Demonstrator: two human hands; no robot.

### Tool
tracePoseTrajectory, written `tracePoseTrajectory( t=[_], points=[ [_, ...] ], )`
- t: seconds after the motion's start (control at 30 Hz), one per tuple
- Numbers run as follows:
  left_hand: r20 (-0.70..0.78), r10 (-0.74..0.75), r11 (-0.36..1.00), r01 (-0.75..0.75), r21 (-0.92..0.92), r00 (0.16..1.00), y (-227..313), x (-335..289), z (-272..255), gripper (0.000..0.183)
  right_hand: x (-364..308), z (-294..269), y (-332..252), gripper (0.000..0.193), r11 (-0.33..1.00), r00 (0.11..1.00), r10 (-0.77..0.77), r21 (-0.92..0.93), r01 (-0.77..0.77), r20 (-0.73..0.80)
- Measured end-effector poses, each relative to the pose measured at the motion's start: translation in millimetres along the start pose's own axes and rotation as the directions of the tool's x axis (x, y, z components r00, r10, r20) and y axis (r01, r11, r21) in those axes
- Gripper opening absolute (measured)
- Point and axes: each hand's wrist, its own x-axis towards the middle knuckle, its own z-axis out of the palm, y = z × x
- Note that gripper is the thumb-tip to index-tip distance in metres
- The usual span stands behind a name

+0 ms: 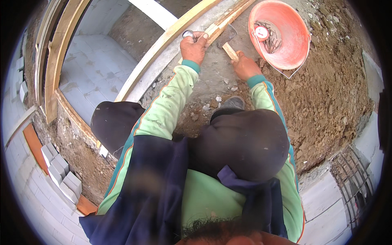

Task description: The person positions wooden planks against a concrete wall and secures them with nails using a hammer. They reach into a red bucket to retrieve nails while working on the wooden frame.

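Observation:
My left hand (193,50) is closed, its thumb pressed on a pale wooden strip (212,30) that lies along the concrete edge. A small round metallic piece (188,34) shows beside its fingers; its kind I cannot make out. My right hand (246,66) is wrapped round a short piece of wood (230,51), whose pale end points up and left. Just beyond that end is a thin bent metal rod (233,32); whether it joins the wood I cannot tell. To the right of my hands sits a red bucket (292,38) with loose nails (271,43) inside.
A white and red round object (261,32) lies among the nails. Curved timber boards (163,51) border a recess with a grey block wall (96,61) at the left. Loose soil (326,94) covers the right side. Grey blocks (61,169) stand lower left; steel bars (353,183) lower right.

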Motion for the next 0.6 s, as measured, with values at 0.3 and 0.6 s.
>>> tracePoseTrajectory(
  t=[0.3,0.6],
  points=[
    [0.343,-0.253,0.940,0.313,-0.134,0.905,-6.1,-28.2,-34.7,0.013,-40.7,50.1,-14.7,0.032,0.534,0.926,-0.071,0.770,0.350,-0.371],
    [0.326,-0.319,0.865,0.414,-0.285,0.890,-3.2,-50.2,-37.2,0.010,-15.2,34.0,-45.6,0.037,0.336,0.914,-0.241,0.856,0.394,-0.326]
  ],
)
